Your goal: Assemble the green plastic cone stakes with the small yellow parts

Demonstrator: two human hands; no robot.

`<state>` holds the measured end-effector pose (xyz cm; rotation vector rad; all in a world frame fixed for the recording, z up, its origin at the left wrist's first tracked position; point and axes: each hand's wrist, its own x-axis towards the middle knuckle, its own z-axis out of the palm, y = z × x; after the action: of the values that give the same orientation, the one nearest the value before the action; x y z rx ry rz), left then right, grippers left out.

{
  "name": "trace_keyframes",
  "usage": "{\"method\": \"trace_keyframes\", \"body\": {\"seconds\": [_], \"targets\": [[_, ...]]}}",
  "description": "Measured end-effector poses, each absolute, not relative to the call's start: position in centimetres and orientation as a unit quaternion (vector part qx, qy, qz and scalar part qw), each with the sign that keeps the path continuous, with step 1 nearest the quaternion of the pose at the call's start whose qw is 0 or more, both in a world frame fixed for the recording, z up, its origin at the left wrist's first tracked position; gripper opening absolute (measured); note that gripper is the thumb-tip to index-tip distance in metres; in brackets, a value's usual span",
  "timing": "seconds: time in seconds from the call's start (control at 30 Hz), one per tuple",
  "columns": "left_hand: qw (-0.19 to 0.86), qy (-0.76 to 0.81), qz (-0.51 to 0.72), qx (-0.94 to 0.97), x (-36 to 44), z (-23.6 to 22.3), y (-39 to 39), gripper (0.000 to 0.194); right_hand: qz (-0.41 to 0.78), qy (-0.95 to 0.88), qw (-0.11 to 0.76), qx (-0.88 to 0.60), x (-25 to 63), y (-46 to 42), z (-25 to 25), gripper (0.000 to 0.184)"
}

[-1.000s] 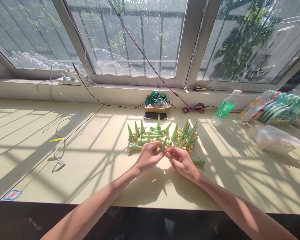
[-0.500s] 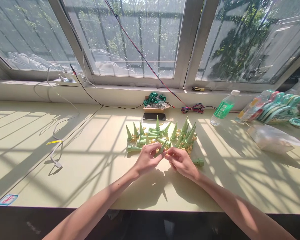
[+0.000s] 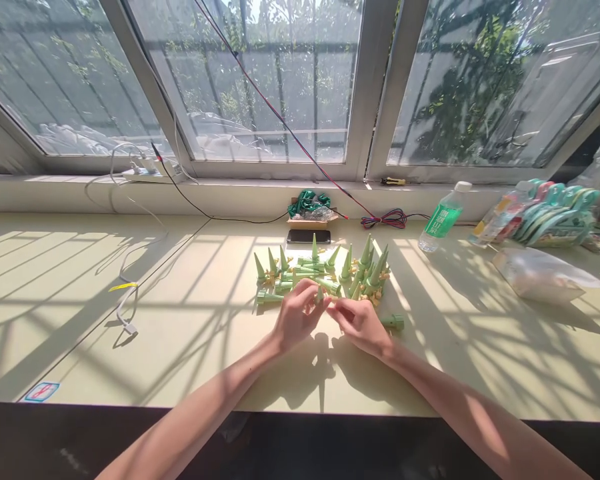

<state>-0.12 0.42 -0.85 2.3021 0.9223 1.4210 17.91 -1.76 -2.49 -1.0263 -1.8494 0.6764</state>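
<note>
My left hand [image 3: 300,315] is closed around a pointed green plastic cone [image 3: 319,295], whose tip shows between thumb and fingers. Against it, fingertips almost touching, my right hand [image 3: 361,324] is pinched shut; what it grips is small and mostly hidden, with a hint of yellow at the fingertips. Just beyond both hands lies a cluster of similar green cones [image 3: 347,265], some upright and some on their sides, with small yellow pieces [image 3: 375,295] among them. A single green ribbed-end piece [image 3: 394,323] rests beside my right wrist.
Behind the cluster are a dark phone [image 3: 309,237] and a small box with green material [image 3: 310,207]. A bottle [image 3: 441,219], a plastic bag [image 3: 537,275] and teal-handled items [image 3: 560,213] stand right. A white cable [image 3: 125,300] runs along the left.
The cone in my left hand has turned from slanting right to nearly upright, showing less of its length. Both hands stay together in front of the cluster. The camera view has shifted slightly.
</note>
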Motion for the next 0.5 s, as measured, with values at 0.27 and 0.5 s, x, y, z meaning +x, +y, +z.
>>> {"method": "trace_keyframes", "body": {"seconds": [0.27,0.5], "targets": [[0.025,0.332,0.422,0.843,-0.6,-0.7,-0.6,0.009,0.287,-0.759,0.422,-0.404,17.8,-1.5,-3.0,0.029],[0.211,0.429,0.312,0.821,-2.3,4.2,-0.6,0.02,0.274,-0.796,0.382,-0.38,17.3,-2.1,-2.7,0.034]]}}
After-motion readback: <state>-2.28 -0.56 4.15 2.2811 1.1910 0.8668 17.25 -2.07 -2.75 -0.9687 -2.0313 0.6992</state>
